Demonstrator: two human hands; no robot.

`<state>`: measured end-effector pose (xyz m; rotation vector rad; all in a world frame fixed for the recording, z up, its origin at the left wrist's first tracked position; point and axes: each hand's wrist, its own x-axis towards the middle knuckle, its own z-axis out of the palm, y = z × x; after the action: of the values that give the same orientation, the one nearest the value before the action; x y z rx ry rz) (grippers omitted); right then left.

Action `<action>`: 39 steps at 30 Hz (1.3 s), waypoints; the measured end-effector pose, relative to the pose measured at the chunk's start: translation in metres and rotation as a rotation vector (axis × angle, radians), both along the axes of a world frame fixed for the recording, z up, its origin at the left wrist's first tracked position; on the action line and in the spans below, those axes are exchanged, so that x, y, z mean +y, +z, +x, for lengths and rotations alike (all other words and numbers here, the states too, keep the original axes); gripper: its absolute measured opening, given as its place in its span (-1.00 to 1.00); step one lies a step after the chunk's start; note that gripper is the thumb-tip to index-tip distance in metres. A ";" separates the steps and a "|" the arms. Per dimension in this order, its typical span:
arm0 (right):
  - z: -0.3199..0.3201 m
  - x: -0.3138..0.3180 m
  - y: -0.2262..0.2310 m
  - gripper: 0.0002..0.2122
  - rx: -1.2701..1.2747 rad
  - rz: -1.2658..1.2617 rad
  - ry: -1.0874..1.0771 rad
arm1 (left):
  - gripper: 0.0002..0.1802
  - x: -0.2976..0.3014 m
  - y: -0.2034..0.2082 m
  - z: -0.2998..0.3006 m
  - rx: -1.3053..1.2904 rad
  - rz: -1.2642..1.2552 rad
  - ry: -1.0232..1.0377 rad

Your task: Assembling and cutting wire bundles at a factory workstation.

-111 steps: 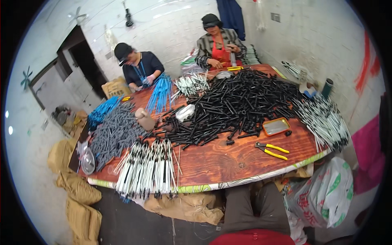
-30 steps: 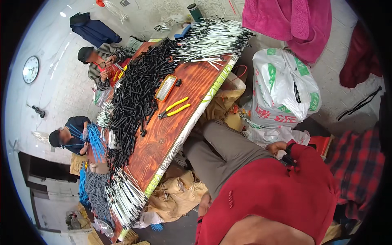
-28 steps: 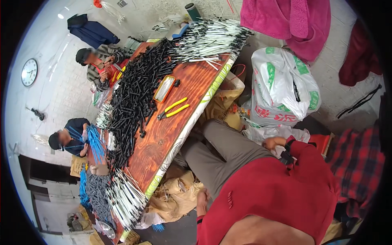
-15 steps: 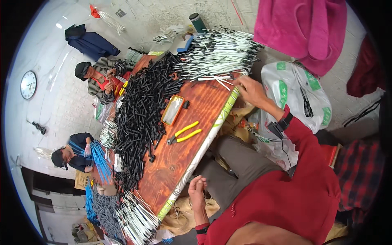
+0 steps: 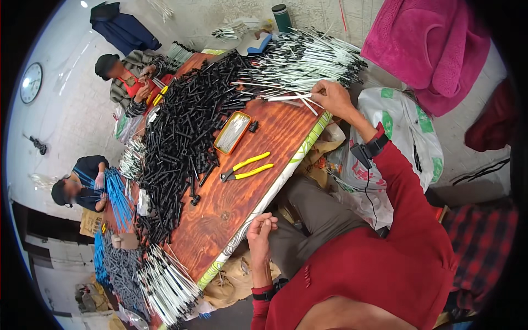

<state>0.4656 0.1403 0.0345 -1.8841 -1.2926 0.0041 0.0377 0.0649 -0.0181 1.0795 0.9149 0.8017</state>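
My right hand (image 5: 333, 99) is at the far end of the wooden table (image 5: 220, 234). Its thumb and fingers pinch the end of a thin white stick (image 5: 289, 98) at the near edge of a large heap of white sticks with black ends (image 5: 313, 58). Other loose sticks lie beside the fingers. My left hand (image 5: 261, 226) hovers above my lap, just off the table's edge. Its fingers are curled in against the thumb, and whatever may be in them is hidden. Pliers with yellow handles (image 5: 247, 166) lie on the wood between the two hands.
A big pile of black plastic parts (image 5: 179, 132) covers the table's far side. Next to it sits an orange-rimmed tray (image 5: 232, 132). More white sticks (image 5: 168, 286) lie at the near left. Two people work across the table. A white plastic bag (image 5: 399, 132) stands on the right.
My right hand has gone from the table edge to the white sticks and pinched one. My left hand stays over my lap, its fingers curled. The view has shifted slightly.
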 end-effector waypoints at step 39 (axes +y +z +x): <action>-0.203 -0.085 -0.006 -0.79 1.063 -0.538 1.137 | -0.66 0.041 0.108 -0.017 -0.644 0.166 0.353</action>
<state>0.2624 0.0552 0.0283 -0.9035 -1.3822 1.7910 0.0205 0.1063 0.0900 0.7248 0.4919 1.4359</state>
